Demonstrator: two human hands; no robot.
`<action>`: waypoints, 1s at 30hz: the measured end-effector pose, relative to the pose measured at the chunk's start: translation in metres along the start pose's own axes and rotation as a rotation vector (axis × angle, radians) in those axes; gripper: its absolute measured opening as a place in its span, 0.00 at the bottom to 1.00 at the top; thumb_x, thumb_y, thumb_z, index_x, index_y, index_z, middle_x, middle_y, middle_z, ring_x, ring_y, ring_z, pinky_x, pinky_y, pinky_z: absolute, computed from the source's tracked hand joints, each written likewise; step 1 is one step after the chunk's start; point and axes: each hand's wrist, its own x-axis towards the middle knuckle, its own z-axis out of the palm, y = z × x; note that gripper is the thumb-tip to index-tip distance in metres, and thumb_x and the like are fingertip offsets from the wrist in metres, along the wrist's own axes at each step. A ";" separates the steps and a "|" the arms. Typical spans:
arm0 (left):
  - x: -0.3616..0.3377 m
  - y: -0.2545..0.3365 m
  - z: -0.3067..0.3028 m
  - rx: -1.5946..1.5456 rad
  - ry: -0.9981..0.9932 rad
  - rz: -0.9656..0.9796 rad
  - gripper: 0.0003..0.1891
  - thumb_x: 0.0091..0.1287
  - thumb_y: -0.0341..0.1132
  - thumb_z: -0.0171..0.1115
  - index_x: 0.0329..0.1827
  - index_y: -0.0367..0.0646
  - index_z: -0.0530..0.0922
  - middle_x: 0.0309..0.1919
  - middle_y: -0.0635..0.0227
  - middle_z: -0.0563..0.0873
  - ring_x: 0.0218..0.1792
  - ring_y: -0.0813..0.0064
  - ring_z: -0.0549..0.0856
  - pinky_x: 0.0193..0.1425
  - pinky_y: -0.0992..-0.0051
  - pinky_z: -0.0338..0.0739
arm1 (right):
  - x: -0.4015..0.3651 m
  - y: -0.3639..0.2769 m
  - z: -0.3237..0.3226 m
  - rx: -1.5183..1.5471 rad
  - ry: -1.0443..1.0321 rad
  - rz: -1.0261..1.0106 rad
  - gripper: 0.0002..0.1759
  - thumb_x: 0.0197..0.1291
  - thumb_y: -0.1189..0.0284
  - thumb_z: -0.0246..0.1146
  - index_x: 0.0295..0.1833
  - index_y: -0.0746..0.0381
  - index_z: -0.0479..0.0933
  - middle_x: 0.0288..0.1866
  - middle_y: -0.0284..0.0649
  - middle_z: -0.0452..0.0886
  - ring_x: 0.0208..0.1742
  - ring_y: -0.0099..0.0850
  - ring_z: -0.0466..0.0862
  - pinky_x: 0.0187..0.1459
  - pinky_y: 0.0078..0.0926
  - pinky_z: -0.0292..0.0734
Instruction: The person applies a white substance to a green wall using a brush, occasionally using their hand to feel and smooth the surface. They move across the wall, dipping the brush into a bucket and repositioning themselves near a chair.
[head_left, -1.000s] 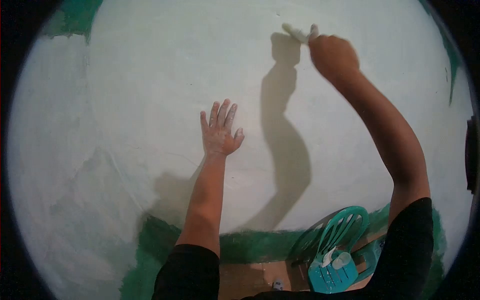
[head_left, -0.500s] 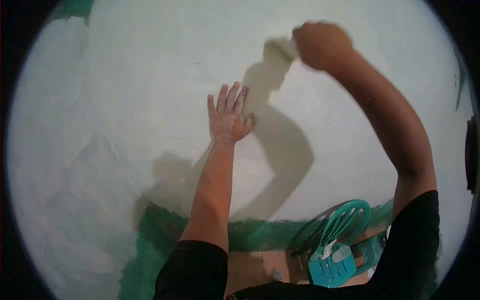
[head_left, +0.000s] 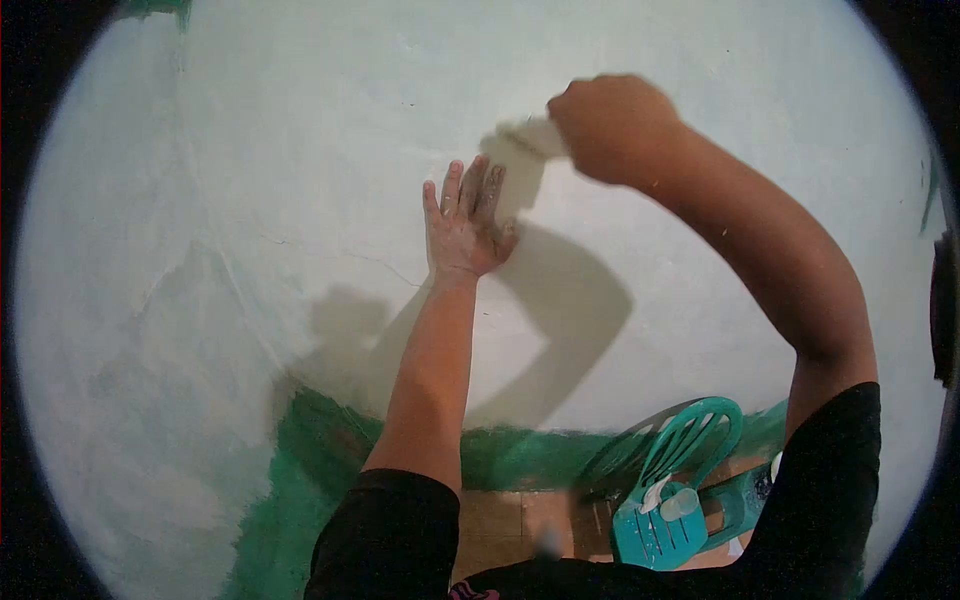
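My left hand (head_left: pixel 462 230) lies flat against the whitish wall (head_left: pixel 300 180), fingers stretched upward and dusted with pale powder or paint. Up and to its right, my right hand (head_left: pixel 622 130) is closed around a pale, flattish thing (head_left: pixel 540 138) that sticks out to the left beside the wall. Its kind I cannot make out, since the fist covers most of it. The shadow of my right arm falls across the wall between both hands.
A green plastic chair (head_left: pixel 655 535) stands at the lower right, with a pale cup (head_left: pixel 679 503) and a whitish scrap (head_left: pixel 655 493) on its seat. Green paint (head_left: pixel 530 456) runs along the wall's bottom. Below it is a brownish tiled floor (head_left: pixel 495 515).
My right hand has moved down and to the left with the pale thing, closer to my left hand. My left hand stays pressed on the wall; the view has shifted slightly.
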 end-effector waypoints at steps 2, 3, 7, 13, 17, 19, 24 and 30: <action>0.001 -0.001 0.002 0.015 -0.033 -0.003 0.40 0.56 0.56 0.54 0.73 0.60 0.52 0.73 0.72 0.50 0.73 0.62 0.47 0.72 0.47 0.37 | 0.014 0.031 0.001 -0.063 0.164 0.126 0.09 0.46 0.77 0.57 0.35 0.61 0.80 0.32 0.47 0.82 0.36 0.45 0.83 0.39 0.40 0.79; 0.002 -0.003 0.004 0.024 -0.069 -0.011 0.41 0.56 0.56 0.54 0.73 0.59 0.52 0.73 0.72 0.50 0.73 0.61 0.47 0.72 0.47 0.37 | 0.020 0.047 0.000 -0.043 0.248 0.201 0.10 0.47 0.77 0.58 0.37 0.62 0.79 0.32 0.47 0.82 0.37 0.45 0.83 0.39 0.42 0.78; -0.004 -0.013 0.014 0.007 -0.046 0.012 0.41 0.55 0.57 0.53 0.73 0.57 0.53 0.73 0.71 0.50 0.74 0.60 0.45 0.72 0.46 0.35 | 0.026 0.056 0.012 -0.159 0.212 0.327 0.15 0.53 0.77 0.53 0.47 0.62 0.77 0.30 0.47 0.82 0.32 0.44 0.83 0.31 0.40 0.79; -0.007 -0.018 0.027 0.070 -0.086 0.007 0.43 0.54 0.58 0.56 0.73 0.56 0.53 0.73 0.71 0.49 0.74 0.61 0.44 0.72 0.45 0.33 | -0.034 -0.030 0.102 -0.032 0.198 0.047 0.10 0.52 0.75 0.56 0.41 0.68 0.73 0.25 0.43 0.77 0.23 0.36 0.81 0.21 0.30 0.77; -0.006 -0.022 0.036 -0.079 -0.052 0.034 0.48 0.51 0.61 0.59 0.74 0.58 0.49 0.73 0.71 0.47 0.74 0.60 0.44 0.72 0.45 0.32 | -0.062 -0.075 0.137 0.301 -0.046 -0.019 0.12 0.51 0.75 0.57 0.43 0.68 0.74 0.29 0.46 0.79 0.30 0.38 0.82 0.28 0.34 0.79; -0.008 -0.023 0.038 -0.030 -0.118 0.024 0.50 0.49 0.61 0.61 0.73 0.57 0.49 0.73 0.71 0.48 0.74 0.59 0.44 0.72 0.46 0.31 | -0.061 -0.068 0.138 0.353 -0.125 0.034 0.13 0.52 0.74 0.57 0.44 0.67 0.75 0.30 0.47 0.80 0.30 0.39 0.83 0.30 0.35 0.79; -0.009 -0.028 0.059 0.114 -0.055 0.020 0.43 0.55 0.57 0.55 0.73 0.56 0.52 0.74 0.69 0.46 0.74 0.60 0.43 0.72 0.46 0.30 | -0.079 -0.021 0.193 0.841 0.033 0.227 0.13 0.59 0.66 0.56 0.42 0.63 0.78 0.29 0.45 0.80 0.29 0.37 0.82 0.30 0.36 0.77; -0.015 -0.046 0.072 0.026 0.038 0.043 0.41 0.55 0.54 0.54 0.72 0.53 0.54 0.73 0.66 0.51 0.73 0.56 0.46 0.71 0.43 0.34 | -0.227 -0.176 0.365 1.441 -0.239 0.982 0.25 0.65 0.50 0.51 0.45 0.63 0.76 0.25 0.38 0.76 0.26 0.27 0.77 0.28 0.27 0.73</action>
